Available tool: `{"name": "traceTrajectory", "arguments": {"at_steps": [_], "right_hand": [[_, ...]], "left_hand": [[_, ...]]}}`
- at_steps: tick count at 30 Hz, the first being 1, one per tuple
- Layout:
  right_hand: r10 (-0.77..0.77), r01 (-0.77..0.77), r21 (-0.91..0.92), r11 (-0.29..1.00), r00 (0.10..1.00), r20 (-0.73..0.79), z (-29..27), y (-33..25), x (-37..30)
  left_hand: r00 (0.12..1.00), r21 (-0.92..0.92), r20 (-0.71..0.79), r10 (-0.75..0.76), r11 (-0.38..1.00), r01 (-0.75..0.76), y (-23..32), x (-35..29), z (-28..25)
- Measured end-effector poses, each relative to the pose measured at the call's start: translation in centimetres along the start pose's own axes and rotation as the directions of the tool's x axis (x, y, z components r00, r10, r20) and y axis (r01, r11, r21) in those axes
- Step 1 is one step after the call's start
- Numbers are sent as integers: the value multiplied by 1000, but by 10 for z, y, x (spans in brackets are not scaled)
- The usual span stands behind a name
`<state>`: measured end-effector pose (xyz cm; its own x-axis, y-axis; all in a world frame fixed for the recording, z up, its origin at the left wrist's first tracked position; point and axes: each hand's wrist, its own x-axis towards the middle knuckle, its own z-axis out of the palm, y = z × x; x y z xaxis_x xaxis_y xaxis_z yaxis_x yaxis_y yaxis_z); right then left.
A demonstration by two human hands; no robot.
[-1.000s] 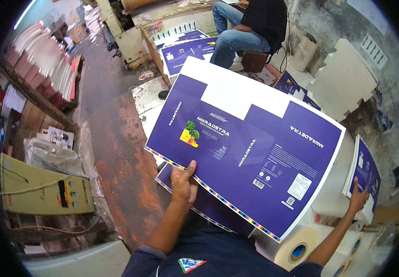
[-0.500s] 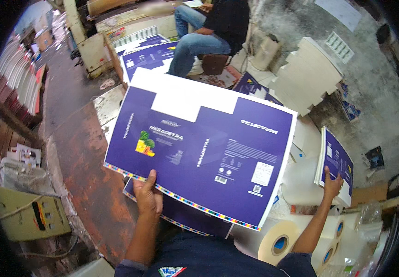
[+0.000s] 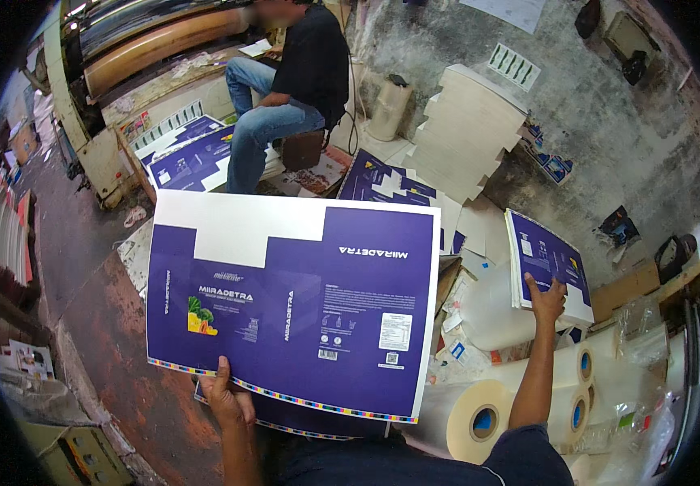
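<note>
My left hand pinches the lower edge of a large printed carton sheet, purple with a white stepped area on top and a colour strip along the bottom. The thumb lies over its printed face. Beneath it, a second purple sheet shows only its lower part. Out to the right, my right hand grips the lower edge of a small stack of purple printed sheets, its fingertips on the top sheet. Just below that arm lie rolls of clear film.
A seated person in jeans is ahead, beside a machine roller. More printed sheets lie by that person's legs. A pile of pale cut board stands on the floor. At the lower left is a greenish metal box.
The view has swung right and up. The large sheet has turned more level and sits further left and lower in view. Both hands keep their holds.
</note>
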<state>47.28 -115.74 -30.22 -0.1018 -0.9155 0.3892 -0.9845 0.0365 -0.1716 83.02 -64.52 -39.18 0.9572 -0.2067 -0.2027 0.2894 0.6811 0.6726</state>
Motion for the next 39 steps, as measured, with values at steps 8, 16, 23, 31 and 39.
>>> {"name": "traceTrajectory", "arguments": {"at_steps": [8,16,23,31,39], "right_hand": [[-40,43,37,998,995,-88,28,9,22],[-5,10,-125,992,999,37,28,23,31],[-54,60,-84,995,996,73,19,16,37],[-150,146,125,981,989,21,37,41,64],[-174,183,124,975,982,-78,11,11,39]], "left_hand": [[996,29,18,-85,996,84,0,6,-20],[1000,-99,16,-22,995,24,7,1,1],[1000,-115,15,-14,993,16,11,-4,4],[1000,-121,-3,-31,992,30,4,-1,2],[999,-91,-24,22,996,-24,2,-1,3]]}}
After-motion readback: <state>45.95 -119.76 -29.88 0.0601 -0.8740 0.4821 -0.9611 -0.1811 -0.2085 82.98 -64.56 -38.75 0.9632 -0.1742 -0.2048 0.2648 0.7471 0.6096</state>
